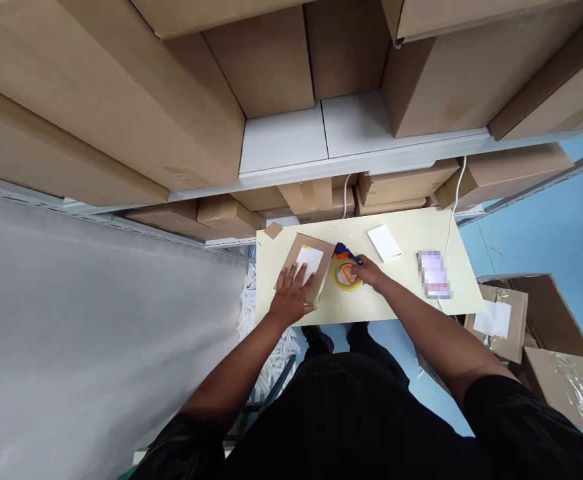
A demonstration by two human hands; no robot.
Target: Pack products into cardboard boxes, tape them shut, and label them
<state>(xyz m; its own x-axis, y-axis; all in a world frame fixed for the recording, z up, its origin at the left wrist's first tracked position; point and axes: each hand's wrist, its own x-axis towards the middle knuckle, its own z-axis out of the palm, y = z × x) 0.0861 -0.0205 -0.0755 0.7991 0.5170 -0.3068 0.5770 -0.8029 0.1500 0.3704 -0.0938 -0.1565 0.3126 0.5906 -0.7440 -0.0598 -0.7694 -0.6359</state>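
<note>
A small brown cardboard box (pixel 316 250) with a white label lies on the pale yellow table (pixel 401 303). My left hand (pixel 291 293) rests flat on the box's near end, fingers spread over the label. To its right sits a tape dispenser (pixel 345 267) with an orange and blue handle and a yellowish roll. My right hand (pixel 368 272) is closed around the dispenser's right side.
A white card (pixel 384 243), a brown paper scrap (pixel 273 230) and a blurred item (pixel 435 275) lie on the table. Shelves of large cardboard boxes (pixel 121 107) stand behind. Taped boxes (pixel 501 320) sit on the blue floor at right. A grey sheet (pixel 81 320) fills the left.
</note>
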